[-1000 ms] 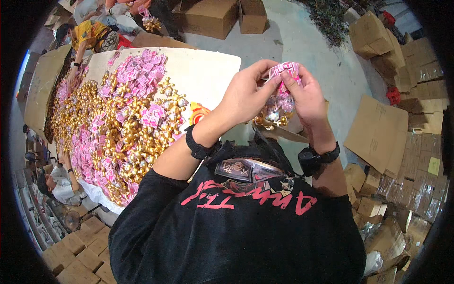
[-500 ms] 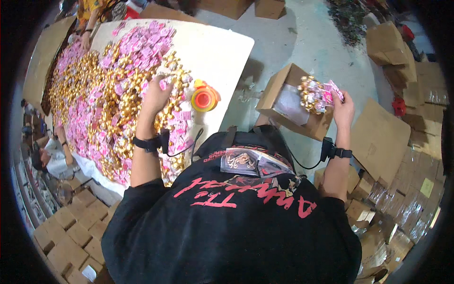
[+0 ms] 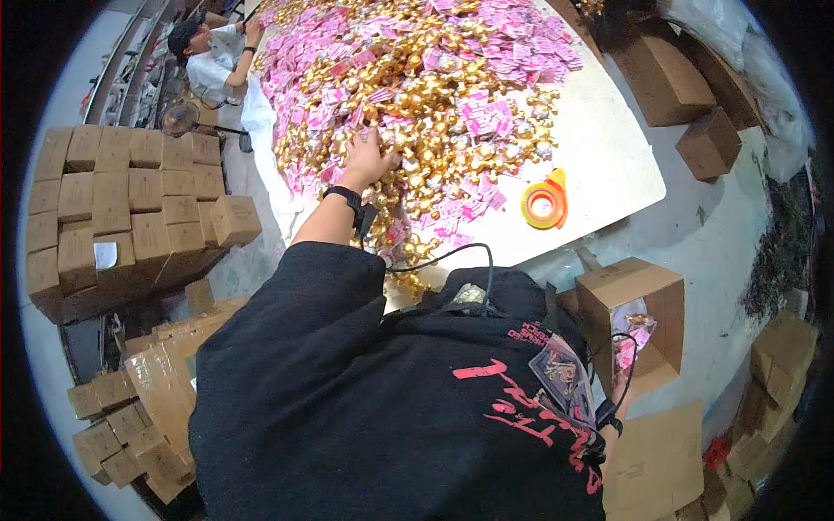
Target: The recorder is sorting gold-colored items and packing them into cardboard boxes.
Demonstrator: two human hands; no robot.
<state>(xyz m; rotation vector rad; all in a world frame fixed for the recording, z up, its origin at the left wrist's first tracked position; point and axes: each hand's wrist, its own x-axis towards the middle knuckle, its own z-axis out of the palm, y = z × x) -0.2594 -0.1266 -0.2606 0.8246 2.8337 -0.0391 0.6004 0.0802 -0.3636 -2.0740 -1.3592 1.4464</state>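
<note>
A wide heap of shiny gold trinkets with pink cards (image 3: 417, 95) covers much of the white table (image 3: 608, 156). My left hand (image 3: 369, 161) reaches onto the near left part of this heap, its fingers apart and touching gold pieces. At the lower right, my right hand (image 3: 622, 382) is at the open cardboard box (image 3: 658, 347), closed on a bunch of pink-carded gold trinkets (image 3: 637, 340). The bunch is inside the box opening, beside a clear plastic liner. Part of the right hand is hidden by the box and a black cable.
An orange and yellow tape roll (image 3: 545, 203) lies on the table right of the heap. Stacked cartons (image 3: 130, 200) stand at the left; a flat cardboard sheet (image 3: 653, 460) lies by the box. Across the table's left side, another person (image 3: 213, 61) is at the heap.
My view has swung left. My right hand has lowered the bunch from above the box into its opening. My left hand has moved to another part of the heap, farther left.
</note>
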